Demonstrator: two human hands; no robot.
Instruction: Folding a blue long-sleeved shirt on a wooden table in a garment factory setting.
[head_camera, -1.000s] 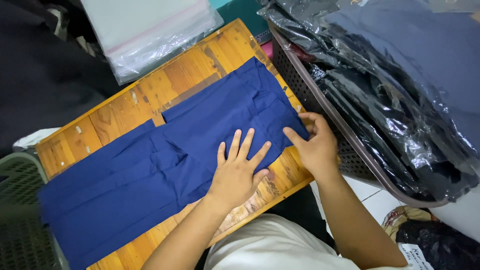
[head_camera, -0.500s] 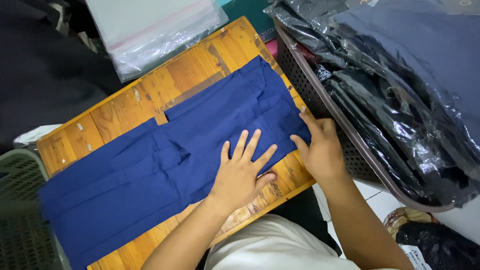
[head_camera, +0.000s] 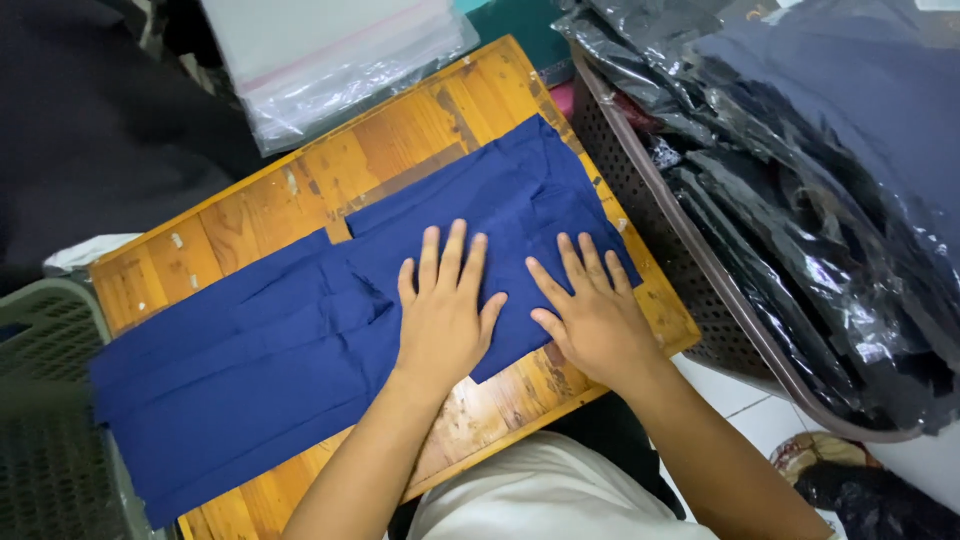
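Item: navy blue garment (head_camera: 300, 340), one piece, lying flat on the wooden board (head_camera: 400, 160).

Position: you are pressing both palms onto its right-hand portion. Your left hand (head_camera: 447, 310) is resting flat near the garment's middle, fingers spread and pointing away from you. Your right hand (head_camera: 590, 310) is lying just beside it, fingers open and splayed, covering the near right corner of the cloth, where the fabric edge is meeting bare wood. Neither hand is gripping anything; both are lying open, palms down.

Axis: the garment's long axis is running diagonally, from the far right of the board down to the near left, where the cloth is hanging past the board's edge beside a green basket (head_camera: 40, 400). Most of the length is lying to the left of your hands, so your left hand is sitting nearer to it.

Appearance: plain dark blue, matte, folded lengthwise, with creases and overlapping layers showing at the middle.

Surroundings: clear plastic bags (head_camera: 340, 50) lying at the far end of the board; a dark mesh basket (head_camera: 640, 170) of black-wrapped packages (head_camera: 800, 200) standing to your right.
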